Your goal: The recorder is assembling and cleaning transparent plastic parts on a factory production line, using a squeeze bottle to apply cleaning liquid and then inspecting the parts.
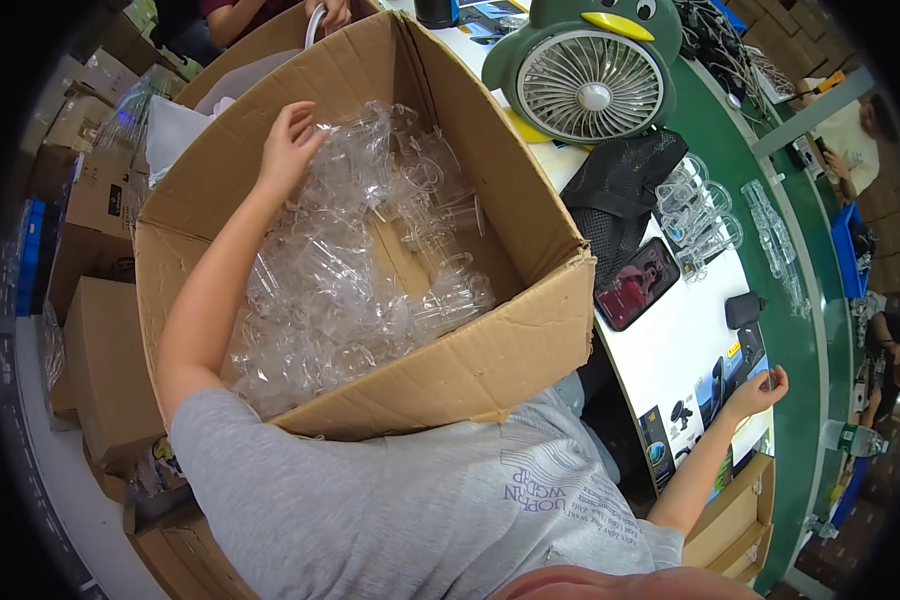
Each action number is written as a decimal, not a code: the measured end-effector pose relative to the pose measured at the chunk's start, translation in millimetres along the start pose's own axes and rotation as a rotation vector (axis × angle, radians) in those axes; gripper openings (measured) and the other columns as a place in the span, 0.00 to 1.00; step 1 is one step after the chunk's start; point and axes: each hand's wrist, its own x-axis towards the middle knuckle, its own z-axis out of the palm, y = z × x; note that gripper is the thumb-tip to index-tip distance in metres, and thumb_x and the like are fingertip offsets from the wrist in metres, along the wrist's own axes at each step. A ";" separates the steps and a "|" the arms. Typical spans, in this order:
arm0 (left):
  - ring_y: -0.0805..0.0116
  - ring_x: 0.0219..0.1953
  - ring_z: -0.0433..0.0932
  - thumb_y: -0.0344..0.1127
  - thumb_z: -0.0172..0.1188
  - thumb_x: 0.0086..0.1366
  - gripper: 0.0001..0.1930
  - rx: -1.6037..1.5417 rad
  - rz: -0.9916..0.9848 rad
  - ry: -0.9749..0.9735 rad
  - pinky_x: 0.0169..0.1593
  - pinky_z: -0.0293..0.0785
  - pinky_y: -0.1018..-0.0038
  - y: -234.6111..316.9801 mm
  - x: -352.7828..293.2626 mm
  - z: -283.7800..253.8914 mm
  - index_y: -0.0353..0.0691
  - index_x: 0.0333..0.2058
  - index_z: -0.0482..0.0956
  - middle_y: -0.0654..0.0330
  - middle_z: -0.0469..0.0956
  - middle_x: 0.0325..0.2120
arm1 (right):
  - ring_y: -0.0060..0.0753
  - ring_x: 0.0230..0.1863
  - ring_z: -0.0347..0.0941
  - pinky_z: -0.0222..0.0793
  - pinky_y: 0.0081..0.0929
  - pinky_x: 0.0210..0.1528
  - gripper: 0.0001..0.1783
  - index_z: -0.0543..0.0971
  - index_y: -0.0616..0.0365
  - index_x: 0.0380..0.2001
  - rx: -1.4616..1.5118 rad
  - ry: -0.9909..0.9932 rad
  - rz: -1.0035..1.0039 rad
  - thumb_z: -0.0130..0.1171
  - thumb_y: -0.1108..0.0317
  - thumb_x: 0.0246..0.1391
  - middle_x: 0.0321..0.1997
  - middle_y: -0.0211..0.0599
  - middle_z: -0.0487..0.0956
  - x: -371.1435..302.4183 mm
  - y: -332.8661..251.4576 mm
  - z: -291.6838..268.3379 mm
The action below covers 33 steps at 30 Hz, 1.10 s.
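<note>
While clear plastic parts (320, 275) heap the cardboard box (450, 375), plenty looks undone: left hand (290, 150) curls loosely beside them, right hand (757, 393) curls near the white table (705, 310), and whether either grips anything, I can't tell.

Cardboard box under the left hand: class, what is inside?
Inside the cardboard box, clear plastic pieces lie heaped, with a patch of bare cardboard between them. Whatever lies under the heap is covered.

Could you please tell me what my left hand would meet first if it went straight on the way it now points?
Your left hand would probably meet the inner wall of the cardboard box first, though depth is unclear and it might pass over it instead.
</note>
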 end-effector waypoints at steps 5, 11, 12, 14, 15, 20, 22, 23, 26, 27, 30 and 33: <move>0.58 0.41 0.74 0.34 0.56 0.56 0.10 0.407 0.399 -0.088 0.44 0.69 0.69 30.2 5.7 -9.6 0.36 0.36 0.75 0.53 0.74 0.39 | 0.30 0.37 0.66 0.64 0.25 0.42 0.13 0.69 0.59 0.41 0.013 0.002 0.014 0.47 0.75 0.50 0.38 0.37 0.70 1.1 0.0 0.2; 0.61 0.29 0.75 0.34 0.61 0.50 0.09 0.710 0.188 -0.487 0.34 0.70 0.70 50.7 4.7 -15.6 0.35 0.27 0.77 0.54 0.76 0.25 | 0.30 0.38 0.66 0.64 0.24 0.42 0.12 0.69 0.60 0.40 0.019 -0.011 -0.010 0.46 0.76 0.50 0.38 0.37 0.69 0.6 0.9 -0.5; 0.63 0.23 0.75 0.34 0.63 0.48 0.09 0.595 0.012 -0.529 0.30 0.69 0.72 59.7 10.5 -17.8 0.34 0.23 0.77 0.55 0.75 0.19 | 0.29 0.38 0.66 0.64 0.24 0.42 0.12 0.69 0.60 0.40 0.007 -0.006 -0.021 0.46 0.76 0.50 0.38 0.37 0.69 0.9 3.0 -1.0; 0.80 0.19 0.66 0.34 0.65 0.49 0.10 0.284 -0.190 -0.692 0.25 0.62 0.80 57.8 24.1 -38.5 0.35 0.18 0.76 0.69 0.70 0.13 | 0.29 0.38 0.66 0.64 0.24 0.43 0.12 0.69 0.60 0.40 0.015 -0.014 -0.014 0.46 0.76 0.50 0.38 0.36 0.69 0.0 1.4 0.1; 0.82 0.21 0.67 0.34 0.65 0.50 0.10 0.153 -0.239 -0.692 0.26 0.62 0.81 63.5 27.0 -46.2 0.36 0.18 0.76 0.69 0.71 0.15 | 0.29 0.38 0.66 0.64 0.24 0.43 0.12 0.69 0.60 0.40 0.020 -0.021 -0.010 0.46 0.76 0.50 0.38 0.36 0.69 -0.4 0.2 0.2; 0.81 0.24 0.69 0.40 0.56 0.58 0.11 -0.683 -0.419 -0.216 0.29 0.62 0.86 106.1 26.9 -42.9 0.37 0.29 0.74 0.64 0.73 0.21 | 0.29 0.38 0.66 0.63 0.24 0.43 0.12 0.69 0.60 0.40 -0.007 -0.013 0.027 0.45 0.76 0.50 0.38 0.36 0.69 0.7 -4.9 -4.4; 0.78 0.26 0.72 0.41 0.52 0.60 0.12 -0.675 -0.305 -0.590 0.28 0.64 0.85 75.5 40.5 -75.2 0.38 0.35 0.74 0.63 0.73 0.21 | 0.29 0.37 0.65 0.63 0.24 0.44 0.12 0.69 0.60 0.40 0.026 -0.027 0.025 0.45 0.76 0.50 0.38 0.36 0.69 -1.5 -6.9 2.2; 0.78 0.26 0.73 0.40 0.52 0.60 0.11 -0.348 -0.466 -0.716 0.27 0.64 0.84 86.5 35.6 -60.7 0.39 0.34 0.74 0.63 0.74 0.21 | 0.29 0.37 0.65 0.63 0.24 0.44 0.12 0.69 0.60 0.40 0.026 -0.025 0.009 0.45 0.76 0.50 0.38 0.36 0.69 -1.5 -5.2 2.9; 0.75 0.26 0.76 0.37 0.54 0.57 0.08 0.247 -0.356 -1.237 0.25 0.68 0.78 104.8 3.1 -4.3 0.40 0.30 0.76 0.61 0.77 0.23 | 0.29 0.37 0.65 0.63 0.24 0.43 0.12 0.69 0.60 0.40 -0.003 -0.005 -0.008 0.46 0.76 0.49 0.38 0.36 0.69 3.0 -4.3 0.7; 0.71 0.26 0.77 0.36 0.56 0.54 0.07 0.490 -0.017 -1.158 0.25 0.70 0.75 91.3 -15.6 10.7 0.40 0.29 0.77 0.60 0.78 0.25 | 0.29 0.38 0.65 0.63 0.24 0.43 0.12 0.69 0.60 0.40 -0.031 -0.001 -0.004 0.46 0.76 0.49 0.38 0.36 0.69 3.1 -6.6 0.4; 0.63 0.29 0.79 0.36 0.58 0.49 0.13 1.160 0.441 -0.945 0.29 0.75 0.67 70.8 -53.2 61.7 0.39 0.35 0.78 0.55 0.79 0.27 | 0.29 0.38 0.65 0.63 0.24 0.43 0.13 0.69 0.60 0.40 0.014 0.003 -0.020 0.46 0.76 0.49 0.39 0.36 0.69 4.6 -4.9 -1.2; 0.65 0.28 0.79 0.35 0.57 0.50 0.16 1.182 0.575 -0.722 0.27 0.74 0.68 30.8 -64.2 80.4 0.37 0.38 0.76 0.55 0.78 0.25 | 0.29 0.38 0.66 0.63 0.23 0.42 0.13 0.69 0.60 0.41 0.008 -0.020 -0.020 0.46 0.77 0.49 0.39 0.36 0.70 1.7 6.0 2.0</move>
